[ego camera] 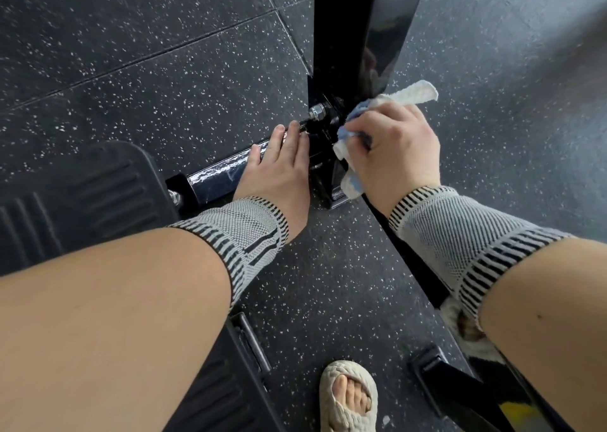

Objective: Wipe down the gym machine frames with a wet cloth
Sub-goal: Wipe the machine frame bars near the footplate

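Observation:
A black gym machine frame stands on the floor, with an upright post rising from a bolted joint. A glossy, wet-looking horizontal bar runs left from that joint. My left hand rests flat on the bar beside the joint, fingers straight. My right hand grips a white and blue cloth and holds it against the base of the post. One end of the cloth sticks up above my knuckles, another hangs below my palm.
Speckled dark rubber floor surrounds the machine. A ribbed black footplate sits at the left, another black part lower centre. A frame bar runs diagonally under my right forearm. My foot in a beige sandal stands at the bottom.

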Demonstrator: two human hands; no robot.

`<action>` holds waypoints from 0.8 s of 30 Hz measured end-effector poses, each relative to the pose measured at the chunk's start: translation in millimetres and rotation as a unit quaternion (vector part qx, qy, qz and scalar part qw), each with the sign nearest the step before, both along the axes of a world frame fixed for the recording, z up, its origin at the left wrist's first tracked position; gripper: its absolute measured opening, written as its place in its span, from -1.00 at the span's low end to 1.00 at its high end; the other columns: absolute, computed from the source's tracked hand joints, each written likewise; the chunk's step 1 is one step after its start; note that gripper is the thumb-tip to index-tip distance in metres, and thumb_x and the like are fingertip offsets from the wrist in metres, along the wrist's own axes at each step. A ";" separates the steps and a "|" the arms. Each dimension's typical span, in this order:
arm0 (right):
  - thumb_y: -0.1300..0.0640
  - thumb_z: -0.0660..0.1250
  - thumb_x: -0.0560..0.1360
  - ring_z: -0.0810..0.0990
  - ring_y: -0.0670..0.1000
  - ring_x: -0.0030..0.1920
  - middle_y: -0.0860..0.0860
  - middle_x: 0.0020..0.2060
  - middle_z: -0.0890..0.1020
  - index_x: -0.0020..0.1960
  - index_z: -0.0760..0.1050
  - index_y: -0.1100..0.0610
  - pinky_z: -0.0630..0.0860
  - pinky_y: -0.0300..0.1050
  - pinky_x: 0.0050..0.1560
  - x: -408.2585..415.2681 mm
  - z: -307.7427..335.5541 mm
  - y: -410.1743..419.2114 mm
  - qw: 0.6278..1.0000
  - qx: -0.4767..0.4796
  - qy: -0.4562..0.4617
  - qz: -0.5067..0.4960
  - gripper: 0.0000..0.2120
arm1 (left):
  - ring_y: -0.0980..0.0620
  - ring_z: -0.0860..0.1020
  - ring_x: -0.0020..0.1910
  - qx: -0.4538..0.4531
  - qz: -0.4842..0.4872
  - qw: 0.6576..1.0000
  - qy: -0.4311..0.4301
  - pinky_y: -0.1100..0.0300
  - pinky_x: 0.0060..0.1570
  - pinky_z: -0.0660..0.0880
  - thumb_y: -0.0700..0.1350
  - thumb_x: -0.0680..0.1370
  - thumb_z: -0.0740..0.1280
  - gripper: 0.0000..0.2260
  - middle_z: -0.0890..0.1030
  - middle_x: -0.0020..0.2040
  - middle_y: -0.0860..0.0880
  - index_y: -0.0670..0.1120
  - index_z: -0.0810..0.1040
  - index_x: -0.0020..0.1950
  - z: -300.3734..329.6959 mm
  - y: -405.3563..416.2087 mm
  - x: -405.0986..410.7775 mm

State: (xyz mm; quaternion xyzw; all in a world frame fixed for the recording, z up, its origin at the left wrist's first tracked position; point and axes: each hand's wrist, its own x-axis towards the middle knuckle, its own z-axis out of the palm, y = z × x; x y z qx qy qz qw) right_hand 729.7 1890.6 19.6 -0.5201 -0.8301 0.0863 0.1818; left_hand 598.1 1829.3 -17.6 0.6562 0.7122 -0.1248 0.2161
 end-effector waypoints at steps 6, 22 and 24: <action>0.19 0.39 0.44 0.57 0.16 -0.07 0.03 -0.18 0.65 -0.19 0.67 0.17 0.42 -0.17 -0.01 -0.8 -0.8 -0.2 0.999 0.019 -0.002 0.039 -0.90 | -0.09 -0.26 0.54 0.008 0.004 1.000 -0.003 -0.10 0.48 -0.14 -0.19 0.60 0.11 -0.32 -0.32 0.56 -0.08 -0.16 -0.28 0.55 -0.3 -0.1 0.9; 0.20 0.32 0.50 0.45 0.06 -0.19 0.07 -0.16 0.67 -0.21 0.65 0.19 0.47 -0.03 -0.01 0.9 -0.6 8.0 0.999 0.026 0.003 -0.038 -0.82 | -0.11 -0.22 0.55 0.016 -0.005 1.000 -0.014 -0.10 0.49 -0.08 -0.16 0.58 0.12 -0.33 -0.27 0.57 -0.10 -0.17 -0.23 0.56 3.8 0.2 -0.4; 0.22 0.39 0.44 0.54 0.13 -0.19 0.04 -0.22 0.67 -0.26 0.65 0.18 0.52 -0.03 -0.06 0.7 -1.4 1.9 0.998 0.043 -0.007 0.044 -0.88 | -0.10 -0.22 0.55 0.016 0.004 1.000 -0.006 -0.10 0.49 -0.08 -0.16 0.59 0.11 -0.33 -0.27 0.57 -0.08 -0.16 -0.24 0.56 1.9 0.1 2.2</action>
